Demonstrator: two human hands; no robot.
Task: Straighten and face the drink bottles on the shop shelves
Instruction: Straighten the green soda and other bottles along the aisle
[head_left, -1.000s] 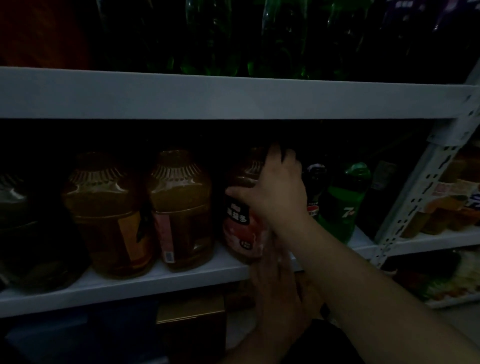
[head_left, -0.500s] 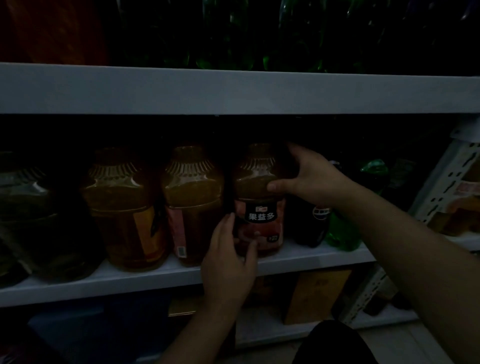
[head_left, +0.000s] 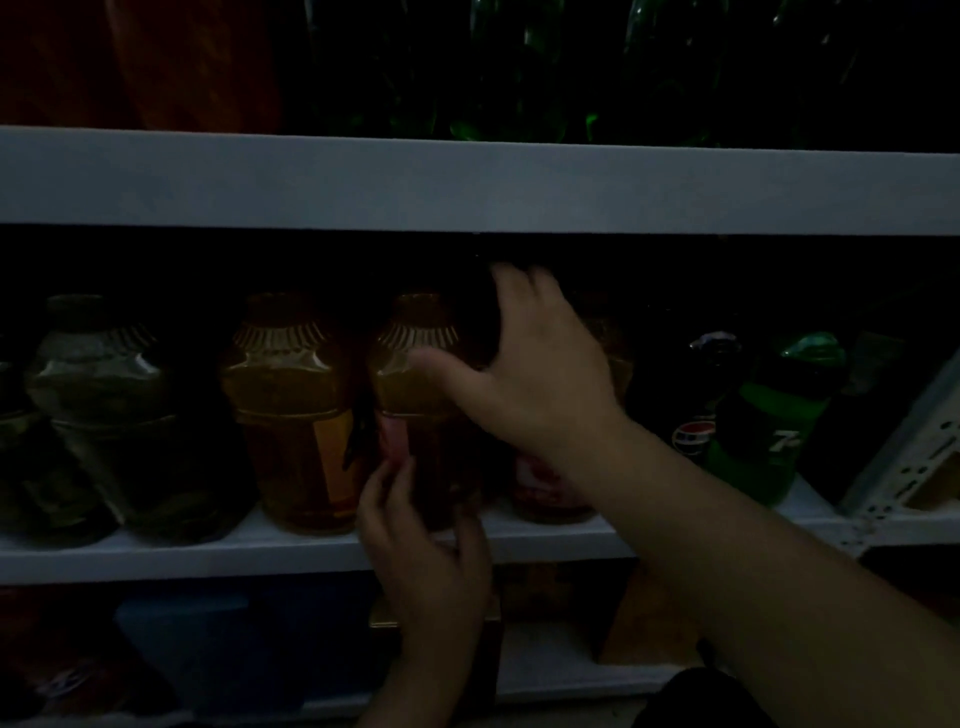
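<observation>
Large amber juice bottles stand in a row on the white middle shelf (head_left: 545, 535). My left hand (head_left: 426, 551) wraps around the lower part of the middle amber juice bottle (head_left: 415, 384), whose pink label faces sideways. My right hand (head_left: 535, 379) grips the same bottle's shoulder, thumb across the front and fingers reaching behind the neck; it is blurred. Another amber bottle (head_left: 291, 415) stands just to the left. A third amber bottle with a red label (head_left: 545, 488) is mostly hidden behind my right wrist.
Two greenish bottles (head_left: 104, 415) stand at the far left. A dark cola bottle (head_left: 698, 405) and a green soda bottle (head_left: 774, 431) stand on the right beside the perforated upright (head_left: 904, 457). The upper shelf (head_left: 467, 182) hangs close above, and boxes sit below.
Both hands have shifted left from the red-labelled bottle to its left neighbour. The red label now faces front, and the view has moved slightly.
</observation>
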